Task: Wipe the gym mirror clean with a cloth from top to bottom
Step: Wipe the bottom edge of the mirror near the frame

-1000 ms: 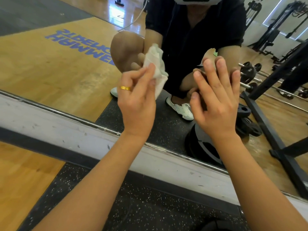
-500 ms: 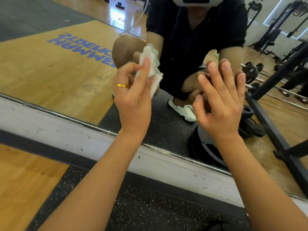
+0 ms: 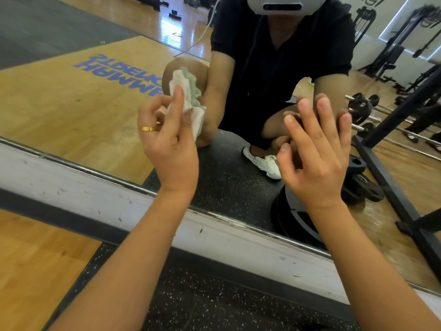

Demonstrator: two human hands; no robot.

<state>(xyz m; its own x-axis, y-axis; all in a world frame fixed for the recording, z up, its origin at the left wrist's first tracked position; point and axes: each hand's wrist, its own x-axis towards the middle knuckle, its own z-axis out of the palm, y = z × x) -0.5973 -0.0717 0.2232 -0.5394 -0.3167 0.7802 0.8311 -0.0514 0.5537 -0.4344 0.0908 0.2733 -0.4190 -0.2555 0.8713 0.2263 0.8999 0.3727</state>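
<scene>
Gripping cloth (image 3: 185, 91) with left hand (image 3: 170, 151), having slid it slightly left on lower mirror (image 3: 83, 103) over 1 s. Keeping right hand (image 3: 315, 158) open, fingers (image 3: 310, 125) spread at mirror. Probably finishing bottom strip.

- The yellow-brown wooden floor (image 3: 35, 271) lay on the left.
- A black rubber mat with white specks (image 3: 214, 304) lay flat beside it.
- A scuffed white wall strip (image 3: 71, 180) ran along the far edge.

Bright even light, floor glare, wide-angle bending
</scene>
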